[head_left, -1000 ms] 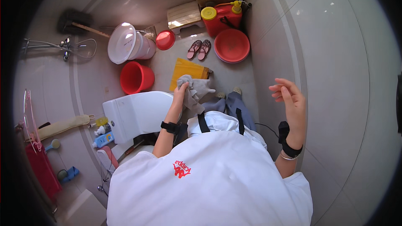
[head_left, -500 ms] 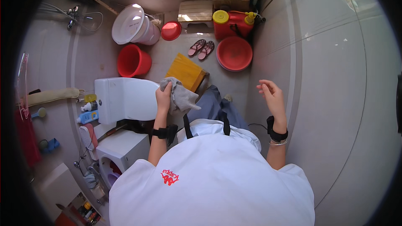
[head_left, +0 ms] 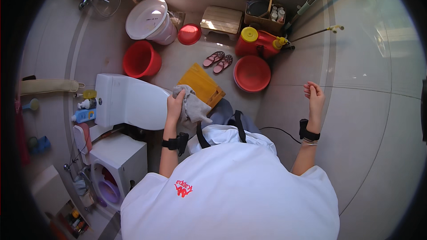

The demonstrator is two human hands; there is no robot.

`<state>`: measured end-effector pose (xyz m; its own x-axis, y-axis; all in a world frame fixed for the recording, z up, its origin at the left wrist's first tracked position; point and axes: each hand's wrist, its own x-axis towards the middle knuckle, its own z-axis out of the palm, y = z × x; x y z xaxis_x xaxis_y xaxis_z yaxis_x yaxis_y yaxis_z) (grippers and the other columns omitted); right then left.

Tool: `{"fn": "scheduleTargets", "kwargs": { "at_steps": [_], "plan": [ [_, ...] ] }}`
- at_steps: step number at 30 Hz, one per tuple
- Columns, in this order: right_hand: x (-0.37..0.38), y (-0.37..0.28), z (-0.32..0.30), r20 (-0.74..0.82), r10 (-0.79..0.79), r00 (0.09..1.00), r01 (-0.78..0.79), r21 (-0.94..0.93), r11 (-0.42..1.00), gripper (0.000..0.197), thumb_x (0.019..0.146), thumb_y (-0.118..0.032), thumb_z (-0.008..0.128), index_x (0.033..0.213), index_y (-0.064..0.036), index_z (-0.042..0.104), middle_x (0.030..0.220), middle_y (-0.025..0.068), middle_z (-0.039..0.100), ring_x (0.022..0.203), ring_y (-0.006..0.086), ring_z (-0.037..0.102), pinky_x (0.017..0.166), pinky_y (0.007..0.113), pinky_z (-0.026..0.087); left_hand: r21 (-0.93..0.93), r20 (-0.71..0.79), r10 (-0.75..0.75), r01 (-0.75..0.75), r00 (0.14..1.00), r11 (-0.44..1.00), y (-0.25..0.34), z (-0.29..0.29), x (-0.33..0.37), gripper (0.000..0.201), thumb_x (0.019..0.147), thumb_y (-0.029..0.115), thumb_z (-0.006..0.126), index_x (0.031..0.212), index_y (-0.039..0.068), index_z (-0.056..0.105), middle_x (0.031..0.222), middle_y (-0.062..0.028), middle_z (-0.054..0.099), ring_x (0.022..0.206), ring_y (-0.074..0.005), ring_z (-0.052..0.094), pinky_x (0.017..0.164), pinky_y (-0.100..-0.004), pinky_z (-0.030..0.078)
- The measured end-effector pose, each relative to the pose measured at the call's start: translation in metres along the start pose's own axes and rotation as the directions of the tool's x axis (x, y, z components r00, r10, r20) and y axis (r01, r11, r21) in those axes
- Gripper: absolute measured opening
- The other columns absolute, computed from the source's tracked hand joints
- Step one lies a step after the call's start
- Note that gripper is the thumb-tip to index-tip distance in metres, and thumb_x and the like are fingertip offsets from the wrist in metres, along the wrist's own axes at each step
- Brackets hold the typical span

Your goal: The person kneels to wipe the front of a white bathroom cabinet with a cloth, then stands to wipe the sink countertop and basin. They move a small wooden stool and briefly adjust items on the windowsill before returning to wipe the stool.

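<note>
My left hand is closed round a crumpled grey cloth, which hangs down loosely beside my fingers. The cloth is in front of the near edge of a yellow wooden stool and to the right of the toilet's closed white lid. Out to the right, my right hand is raised near the tiled wall, its fingers loosely bent and a little apart, with nothing in them. Both wrists wear black bands.
A red bucket and white tub stand beyond the toilet. Pink slippers, a red basin, a red jug and a step stool are farther off. A white cabinet is at near left.
The view has turned somewhat. My right hand has moved outward to the right, its fingers a little more curled. My left hand still grips the cloth, close to the same spot.
</note>
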<state>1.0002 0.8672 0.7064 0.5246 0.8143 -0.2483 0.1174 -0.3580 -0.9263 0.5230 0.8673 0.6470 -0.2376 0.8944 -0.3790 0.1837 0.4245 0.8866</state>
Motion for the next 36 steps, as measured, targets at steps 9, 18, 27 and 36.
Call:
{"fn": "scheduleTargets", "kwargs": {
  "at_steps": [9, 18, 27, 36],
  "plan": [
    [0.011, -0.036, -0.001, -0.013, -0.023, 1.0, 0.023, -0.01, 1.0, 0.022, 0.096, -0.016, 0.049, 0.111, -0.0053, 0.062, 0.096, 0.0056, 0.068, 0.075, 0.0092, 0.061, 0.065, 0.022, 0.049, 0.012, 0.083, -0.095, 0.094, 0.992, 0.996, -0.038, -0.025, 0.023, 0.038, 0.085, 0.033, 0.062, 0.096, -0.003, 0.065, 0.088, -0.0142, 0.068, 0.082, -0.0225, 0.064, 0.075, -0.0329, 0.048],
    [0.101, -0.108, -0.011, -0.016, -0.098, 0.995, 0.094, -0.179, 0.979, 0.025, 0.096, -0.019, 0.049, 0.115, -0.008, 0.061, 0.1, 0.0046, 0.067, 0.077, 0.0099, 0.063, 0.066, 0.023, 0.051, 0.164, -0.017, -0.234, 0.233, 0.972, 0.958, -0.134, -0.03, 0.019, 0.053, 0.077, 0.045, 0.062, 0.103, -0.001, 0.066, 0.099, -0.021, 0.067, 0.096, -0.0328, 0.064, 0.084, -0.0373, 0.047],
    [0.156, -0.135, 0.082, 0.246, -0.14, 0.959, 0.171, -0.106, 0.98, 0.025, 0.095, -0.018, 0.051, 0.114, -0.0058, 0.062, 0.102, 0.0058, 0.066, 0.077, 0.0098, 0.063, 0.066, 0.022, 0.051, -0.097, -0.246, -0.292, 0.276, 0.924, 0.956, -0.124, -0.036, -0.02, 0.053, 0.078, 0.043, 0.064, 0.098, -0.006, 0.066, 0.098, -0.0198, 0.068, 0.094, -0.029, 0.065, 0.083, -0.0354, 0.047],
    [0.223, -0.189, 0.18, 0.523, -0.146, 0.84, 0.256, -0.143, 0.956, 0.025, 0.095, -0.02, 0.05, 0.111, -0.0087, 0.064, 0.099, 0.0035, 0.069, 0.08, 0.0071, 0.064, 0.067, 0.021, 0.051, -0.196, -0.162, -0.163, 0.13, 0.973, 0.972, -0.024, -0.039, 0.019, 0.041, 0.084, 0.034, 0.064, 0.099, -0.004, 0.065, 0.092, -0.0083, 0.067, 0.085, -0.0168, 0.061, 0.08, -0.03, 0.047]
  ]
}}
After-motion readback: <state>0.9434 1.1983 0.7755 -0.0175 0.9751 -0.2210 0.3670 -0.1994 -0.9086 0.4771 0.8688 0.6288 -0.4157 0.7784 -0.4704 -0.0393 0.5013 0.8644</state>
